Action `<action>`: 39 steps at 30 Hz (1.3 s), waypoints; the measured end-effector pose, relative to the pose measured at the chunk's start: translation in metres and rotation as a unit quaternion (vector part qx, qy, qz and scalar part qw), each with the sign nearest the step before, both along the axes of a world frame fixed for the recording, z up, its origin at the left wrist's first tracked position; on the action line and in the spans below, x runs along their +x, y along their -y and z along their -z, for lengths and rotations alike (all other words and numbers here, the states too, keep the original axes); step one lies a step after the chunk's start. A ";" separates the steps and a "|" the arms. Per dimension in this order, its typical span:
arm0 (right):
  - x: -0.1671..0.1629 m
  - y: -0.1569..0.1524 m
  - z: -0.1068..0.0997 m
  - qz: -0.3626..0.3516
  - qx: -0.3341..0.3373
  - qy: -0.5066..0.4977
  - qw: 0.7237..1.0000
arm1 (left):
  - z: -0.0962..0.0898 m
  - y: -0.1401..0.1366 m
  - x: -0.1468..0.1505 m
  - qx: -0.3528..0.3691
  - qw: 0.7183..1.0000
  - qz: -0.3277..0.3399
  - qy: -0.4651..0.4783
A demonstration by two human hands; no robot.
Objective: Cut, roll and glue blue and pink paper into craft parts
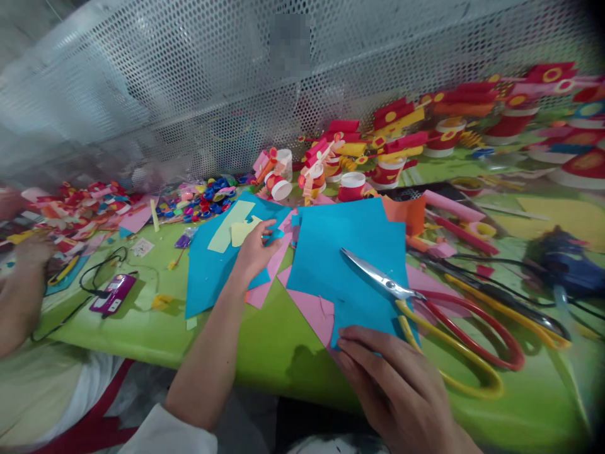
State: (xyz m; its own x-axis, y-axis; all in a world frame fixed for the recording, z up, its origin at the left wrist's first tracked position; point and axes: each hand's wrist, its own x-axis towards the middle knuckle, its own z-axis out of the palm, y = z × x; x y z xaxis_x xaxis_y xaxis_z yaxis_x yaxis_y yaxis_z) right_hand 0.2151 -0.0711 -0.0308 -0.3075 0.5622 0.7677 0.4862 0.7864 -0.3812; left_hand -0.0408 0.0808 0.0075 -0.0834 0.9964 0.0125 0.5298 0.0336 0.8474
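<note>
My left hand (255,251) is closed on a small blue paper piece (274,236), above the left blue sheet (201,277). Pale yellow-green paper pieces (231,226) lie on that sheet. At the near edge of the table, my right hand (397,381) pinches the bottom corner of the larger blue paper sheet (331,252). Scissors (397,290) with one red and one yellow handle rest across this sheet, blades pointing up and left, beside my right hand. Pink paper (314,315) shows from under the blue sheets.
A perforated metal screen (212,94) borders the table's back. Red paper-and-cup models (387,170) line the far right. Colourful small parts (212,195) are heaped at the back left. A purple device (113,295) with a cable lies left, near another person's arm (19,296). A blue glue gun (574,261) is right.
</note>
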 end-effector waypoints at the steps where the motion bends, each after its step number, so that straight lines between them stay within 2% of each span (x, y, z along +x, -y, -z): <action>1: 0.000 0.000 0.000 0.000 0.001 0.001 1.000 | 0.001 0.001 0.001 0.005 1.000 0.001 -0.028; 4: 0.000 0.001 0.000 0.001 0.004 0.002 1.000 | 0.001 0.005 0.007 0.007 0.995 0.011 -0.095; 8: -0.001 0.000 0.000 0.001 0.005 0.003 1.000 | 0.000 0.011 0.014 0.013 0.975 0.032 -0.221; 10: -0.002 -0.001 -0.001 0.003 0.013 0.003 1.000 | -0.001 0.012 0.015 0.013 0.968 0.042 -0.249; 21: 0.008 0.011 -0.015 0.041 0.054 0.036 0.997 | -0.009 0.013 0.009 0.006 0.963 0.039 -0.268; 29: 0.035 0.034 -0.006 0.128 0.037 0.120 0.984 | -0.006 0.015 0.011 0.027 0.969 0.059 -0.237; 39: 0.047 0.031 0.005 0.134 0.016 0.226 0.965 | -0.006 0.017 0.013 0.045 0.970 0.070 -0.226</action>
State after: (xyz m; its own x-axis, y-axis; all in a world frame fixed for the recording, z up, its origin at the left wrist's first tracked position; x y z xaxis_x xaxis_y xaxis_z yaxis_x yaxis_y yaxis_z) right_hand 0.2617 -0.1025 -0.0354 -0.4616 0.6468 0.6071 0.7845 0.6172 -0.0611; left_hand -0.0275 0.0643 0.0138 0.0881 0.9907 0.1036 0.8424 -0.1296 0.5231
